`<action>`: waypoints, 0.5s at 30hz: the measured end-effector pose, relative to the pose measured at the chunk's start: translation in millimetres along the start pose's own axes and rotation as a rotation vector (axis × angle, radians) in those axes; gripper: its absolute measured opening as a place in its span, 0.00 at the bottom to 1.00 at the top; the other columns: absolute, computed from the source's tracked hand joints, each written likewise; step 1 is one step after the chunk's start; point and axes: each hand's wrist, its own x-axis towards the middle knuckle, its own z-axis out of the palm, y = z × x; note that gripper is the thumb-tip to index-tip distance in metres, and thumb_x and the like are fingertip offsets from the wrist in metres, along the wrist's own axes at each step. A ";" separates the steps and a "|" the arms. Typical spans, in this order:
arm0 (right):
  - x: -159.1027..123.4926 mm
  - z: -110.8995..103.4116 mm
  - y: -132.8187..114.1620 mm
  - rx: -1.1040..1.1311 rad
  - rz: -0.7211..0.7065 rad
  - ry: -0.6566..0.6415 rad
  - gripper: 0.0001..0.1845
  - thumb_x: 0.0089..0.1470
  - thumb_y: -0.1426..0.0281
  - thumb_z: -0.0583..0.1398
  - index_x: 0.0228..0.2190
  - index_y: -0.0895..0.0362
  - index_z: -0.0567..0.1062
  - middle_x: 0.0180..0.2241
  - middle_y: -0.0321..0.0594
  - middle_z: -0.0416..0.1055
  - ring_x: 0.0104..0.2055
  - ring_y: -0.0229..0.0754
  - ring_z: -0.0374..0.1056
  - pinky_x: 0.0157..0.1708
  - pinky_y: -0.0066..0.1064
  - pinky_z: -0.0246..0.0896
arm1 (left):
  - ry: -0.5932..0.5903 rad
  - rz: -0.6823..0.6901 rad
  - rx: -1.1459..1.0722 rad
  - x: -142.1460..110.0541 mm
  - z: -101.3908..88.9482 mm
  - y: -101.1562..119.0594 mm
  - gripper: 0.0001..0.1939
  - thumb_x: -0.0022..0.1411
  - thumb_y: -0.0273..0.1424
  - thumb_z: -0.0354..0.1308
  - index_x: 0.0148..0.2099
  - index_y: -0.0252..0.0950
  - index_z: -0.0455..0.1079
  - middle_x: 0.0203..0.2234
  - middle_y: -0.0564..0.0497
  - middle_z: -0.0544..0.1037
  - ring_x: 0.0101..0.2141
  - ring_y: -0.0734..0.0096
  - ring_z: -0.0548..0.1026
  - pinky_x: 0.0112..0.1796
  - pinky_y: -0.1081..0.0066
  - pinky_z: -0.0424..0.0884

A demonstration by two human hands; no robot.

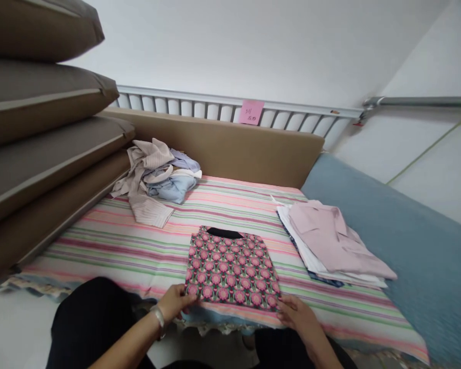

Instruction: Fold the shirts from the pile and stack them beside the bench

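Note:
A folded pink-flowered shirt with a black inner neckline lies flat at the bed's front edge, its collar end away from me. My left hand, with a silver bangle on the wrist, grips the shirt's near left corner between thumb and fingers. At the near right corner, my right hand is closed on the fabric in the same way. To the right rests a stack of folded clothes with a pale pink shirt on top. A loose heap of clothes, beige, lilac and light blue, lies at the back left.
A striped sheet covers the bed. Thick brown cushions are piled high on the left. Behind stand a brown board and a metal rail with a pink note. Blue bedding extends along the right.

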 end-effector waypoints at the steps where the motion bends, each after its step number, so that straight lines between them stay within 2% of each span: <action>1: 3.2 -4.8 4.0 -0.011 0.001 0.007 0.16 0.30 0.58 0.61 0.22 0.55 0.69 0.19 0.32 0.69 0.21 0.39 0.67 0.24 0.30 0.63 | 0.001 0.073 0.022 -2.7 -0.8 0.1 0.17 0.44 0.43 0.59 0.29 0.32 0.70 0.21 0.52 0.75 0.22 0.71 0.71 0.23 0.74 0.64; 4: 9.3 -9.6 13.1 -0.057 -0.008 0.009 0.18 0.31 0.56 0.60 0.25 0.55 0.72 0.24 0.36 0.72 0.27 0.43 0.70 0.27 0.32 0.65 | 0.103 0.287 0.103 0.9 -15.1 12.0 0.11 0.46 0.32 0.53 0.30 0.33 0.73 0.26 0.50 0.77 0.30 0.67 0.73 0.34 0.71 0.67; 7: 11.1 -4.6 14.2 -0.114 -0.107 0.047 0.23 0.33 0.53 0.59 0.29 0.56 0.74 0.30 0.42 0.75 0.34 0.47 0.70 0.32 0.34 0.66 | 0.125 0.375 0.142 14.7 -28.4 27.0 0.14 0.42 0.25 0.47 0.28 0.34 0.74 0.27 0.50 0.77 0.33 0.67 0.73 0.39 0.70 0.66; 9: 11.2 1.0 13.3 -0.117 -0.181 0.075 0.24 0.34 0.52 0.59 0.30 0.56 0.74 0.32 0.43 0.75 0.37 0.48 0.70 0.36 0.34 0.65 | 0.119 0.414 0.154 24.3 -29.5 33.0 0.13 0.41 0.25 0.45 0.24 0.35 0.72 0.24 0.51 0.76 0.31 0.67 0.72 0.38 0.70 0.66; 12: 11.7 8.2 13.5 -0.101 -0.172 0.066 0.25 0.34 0.53 0.59 0.33 0.57 0.73 0.32 0.43 0.75 0.38 0.48 0.70 0.37 0.33 0.65 | 0.182 0.444 0.160 34.8 -22.8 38.1 0.08 0.42 0.27 0.48 0.20 0.36 0.69 0.20 0.52 0.73 0.29 0.68 0.71 0.36 0.70 0.66; 15: 13.1 11.0 14.9 -0.111 -0.110 0.084 0.27 0.34 0.52 0.59 0.35 0.57 0.72 0.30 0.42 0.75 0.34 0.47 0.71 0.32 0.33 0.65 | 0.211 0.383 0.101 42.0 -16.2 45.7 0.08 0.45 0.32 0.51 0.26 0.35 0.70 0.23 0.52 0.74 0.30 0.69 0.72 0.35 0.71 0.66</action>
